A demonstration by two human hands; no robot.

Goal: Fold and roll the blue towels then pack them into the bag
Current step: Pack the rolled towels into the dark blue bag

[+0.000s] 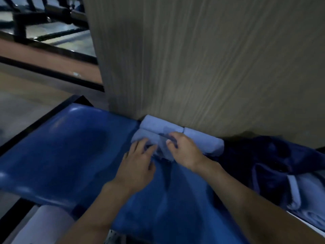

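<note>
A light blue towel [149, 138], partly rolled, lies on a blue plastic seat [73, 148]. My left hand [139, 164] presses on its near edge with fingers spread. My right hand [182, 148] curls its fingers round the roll's right part. Two finished light blue rolls, one at the left [158, 125] and one at the right [204, 140], lie behind it against a wooden panel [211, 67]. A dark blue bag [274, 155] slumps to the right with a pale strap [294, 189]. The picture is blurred.
The wooden panel rises directly behind the seat. At the left are a floor [26, 103] and black metal frames [35, 14]. More pale blue cloth [309, 205] lies at the lower right beside the bag. A white surface [45, 224] shows at the bottom left.
</note>
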